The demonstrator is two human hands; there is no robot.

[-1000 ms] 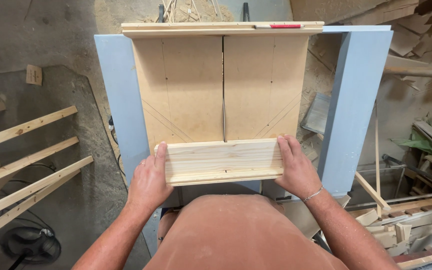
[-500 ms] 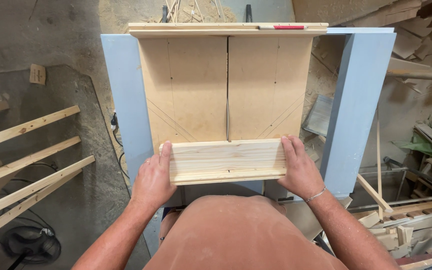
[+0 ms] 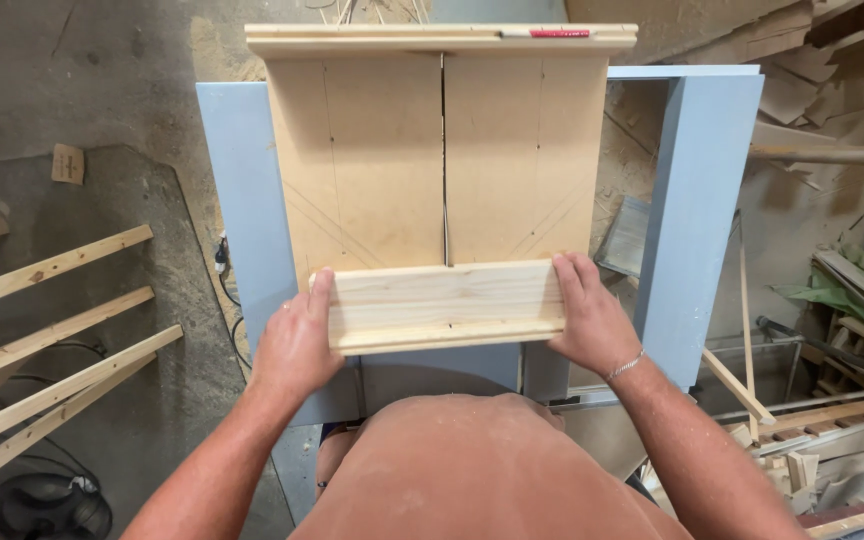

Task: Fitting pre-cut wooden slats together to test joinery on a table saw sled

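Seen from above: the left hand (image 3: 297, 345) and right hand (image 3: 592, 320) grip the two ends of a pale pine board (image 3: 444, 305), lying across the near edge of a flat brown fibreboard sled (image 3: 442, 150) on a blue-grey bench (image 3: 242, 200).

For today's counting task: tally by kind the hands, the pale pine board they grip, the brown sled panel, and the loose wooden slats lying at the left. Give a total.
Hands: 2, left hand and right hand
Pine board: 1
Brown sled panel: 1
Wooden slats at the left: 4
Total: 8
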